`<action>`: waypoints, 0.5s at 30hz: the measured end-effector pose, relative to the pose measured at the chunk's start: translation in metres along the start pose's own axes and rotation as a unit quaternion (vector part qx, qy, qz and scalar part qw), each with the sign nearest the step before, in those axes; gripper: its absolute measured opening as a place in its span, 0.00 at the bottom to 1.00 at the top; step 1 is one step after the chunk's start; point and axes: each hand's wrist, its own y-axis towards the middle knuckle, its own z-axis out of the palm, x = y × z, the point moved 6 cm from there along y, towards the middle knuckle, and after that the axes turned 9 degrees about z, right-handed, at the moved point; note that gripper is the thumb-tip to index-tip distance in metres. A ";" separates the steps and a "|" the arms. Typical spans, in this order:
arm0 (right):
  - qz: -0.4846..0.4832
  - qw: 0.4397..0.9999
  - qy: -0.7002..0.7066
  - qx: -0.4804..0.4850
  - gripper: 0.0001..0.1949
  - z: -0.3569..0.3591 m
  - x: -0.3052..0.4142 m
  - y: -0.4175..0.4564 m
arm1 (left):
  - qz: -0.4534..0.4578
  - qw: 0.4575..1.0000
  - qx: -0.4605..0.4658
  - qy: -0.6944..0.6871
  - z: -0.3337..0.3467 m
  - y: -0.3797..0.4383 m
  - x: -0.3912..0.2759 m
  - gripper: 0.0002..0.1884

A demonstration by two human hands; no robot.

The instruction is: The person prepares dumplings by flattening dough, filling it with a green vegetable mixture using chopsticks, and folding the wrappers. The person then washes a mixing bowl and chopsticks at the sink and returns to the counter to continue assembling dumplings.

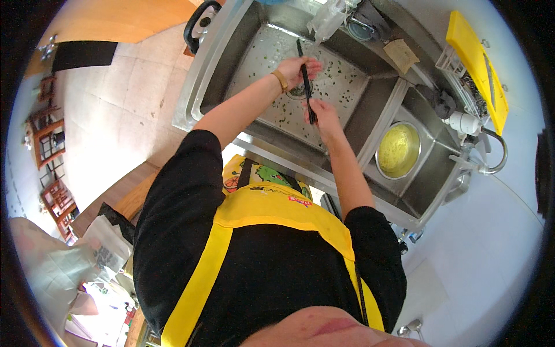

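Note:
Black chopsticks (307, 86), held together as one slim bundle, slant across the large basin of a stainless-steel sink (269, 115). My left hand (297, 71) holds them above their middle, its thumb side over them and its fingers stretched out to the right. Around their near end my right hand (321, 115) is closed. Both hands hang over the basin floor, where small green leaf scraps (334, 80) lie scattered. Partly hidden behind my left hand and the chopsticks is the drain (297, 92).
In the smaller basin at right sits a metal bowl (398, 149) with yellow shreds in it. A clear plastic bag (331, 19) hangs at the far rim, near a tan sponge cloth (401, 55). A yellow board (479, 71) leans by the wall, above a curved faucet (498, 158).

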 end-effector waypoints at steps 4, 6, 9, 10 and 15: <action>0.008 0.999 0.033 -0.023 0.13 -0.004 -0.020 -0.029 | 0.024 0.999 -0.019 0.013 -0.016 0.017 -0.006 0.19; -0.011 0.998 0.041 -0.044 0.13 -0.009 -0.020 -0.020 | 0.029 0.999 0.013 0.032 -0.012 0.012 0.017 0.18; -0.032 0.996 0.054 -0.068 0.13 -0.013 -0.021 -0.015 | -0.045 0.996 0.030 0.073 0.019 -0.021 0.032 0.17; -0.037 0.995 0.058 -0.071 0.13 -0.012 -0.020 -0.016 | -0.034 0.995 0.037 0.083 0.014 -0.009 0.026 0.16; -0.019 0.997 0.040 -0.064 0.13 -0.012 -0.022 -0.033 | 0.066 0.996 -0.053 0.008 -0.010 0.031 -0.012 0.13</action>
